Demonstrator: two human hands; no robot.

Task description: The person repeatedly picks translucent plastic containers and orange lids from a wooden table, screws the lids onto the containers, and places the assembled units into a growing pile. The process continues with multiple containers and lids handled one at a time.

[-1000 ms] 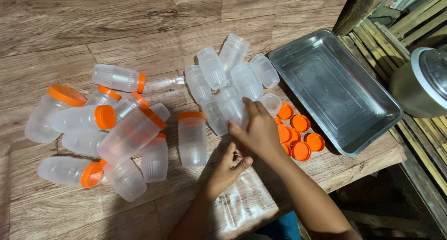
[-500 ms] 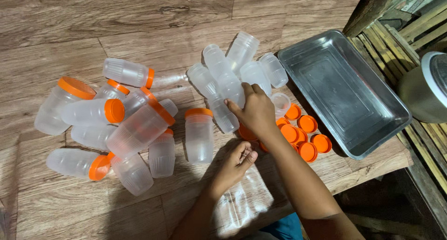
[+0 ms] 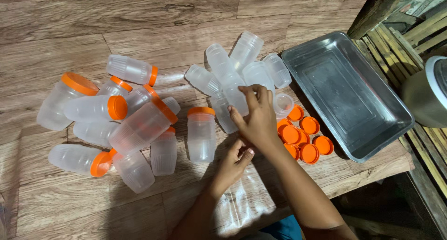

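Surface: wood-grain plank tabletop (image 3: 70,21) fills most of the frame; its edge runs along the lower right.
Tray: rectangular shiny steel tray (image 3: 347,93) lies at the right of the frame, tilted diagonally, with nothing inside it.
Pot: grey metal round vessel (image 3: 428,93) is cut off by the right edge of the frame, resting on wooden slats (image 3: 400,40).
Capped pile: heap of translucent plastic jars with orange screw lids (image 3: 116,123) lies at the left of the frame, most on their sides, several touching.
Standing jar: 1 capped translucent jar (image 3: 201,134) stands upright at the centre, just left of the hands.
Uncapped pile: cluster of lidless translucent plastic jars (image 3: 233,68) lies at upper centre, touching each other.
Plastic sheet: clear crinkled plastic bag (image 3: 244,198) lies flat at bottom centre, under the forearms.
Right hand: right hand (image 3: 256,121) is at centre; its fingers are closed around 1 lidless jar (image 3: 235,98) at the near edge of the uncapped pile, thumb on the jar's left side.
Left hand: left hand (image 3: 233,163) sits just below the right one, fingers loosely curled and apart, holding nothing, fingertips near the right wrist.
Loose lids: about 7 orange round plastic lids (image 3: 305,137) lie bunched between the right hand and the tray.
Open rim: 1 small lidless jar seen mouth-up (image 3: 283,105) stands just above the lids.
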